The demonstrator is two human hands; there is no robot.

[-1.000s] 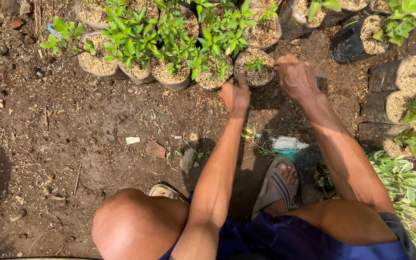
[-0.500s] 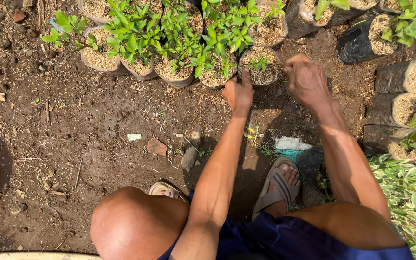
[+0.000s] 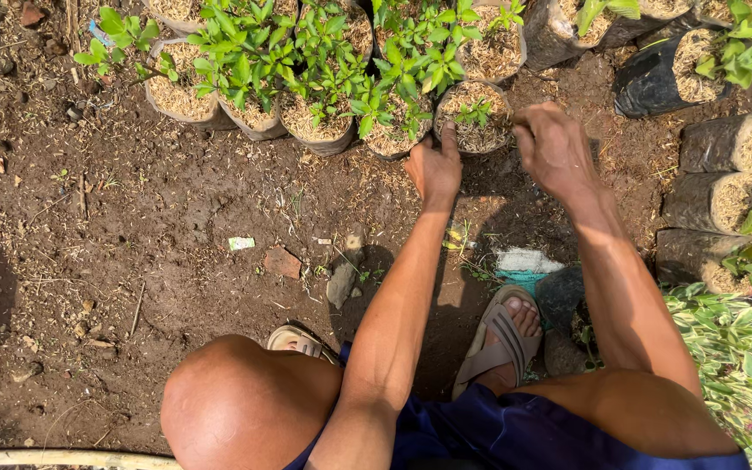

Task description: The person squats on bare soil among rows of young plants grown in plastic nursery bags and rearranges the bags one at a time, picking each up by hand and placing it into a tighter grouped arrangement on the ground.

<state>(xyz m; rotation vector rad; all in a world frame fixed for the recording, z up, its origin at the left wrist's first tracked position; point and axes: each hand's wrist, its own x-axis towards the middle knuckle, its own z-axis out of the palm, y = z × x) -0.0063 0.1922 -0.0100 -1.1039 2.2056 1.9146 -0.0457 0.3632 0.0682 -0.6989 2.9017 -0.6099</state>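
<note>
Partly: left hand (image 3: 434, 165) touches seedling bag (image 3: 473, 117) | right hand (image 3: 554, 148) curled, grip unclear

The bare soil (image 3: 150, 226) on the left lies open, broken only by a small brick piece (image 3: 282, 261) and a stone (image 3: 341, 280); a hand could pass freely there. Ahead, a packed row of seedling bags (image 3: 306, 113) with leafy tops blocks the way; the left hand (image 3: 433, 165) and right hand (image 3: 554, 148) flank one small bag (image 3: 473, 122), with a narrow gap between them; black bags (image 3: 715, 174) and variegated foliage (image 3: 733, 357) close the right side.
</note>
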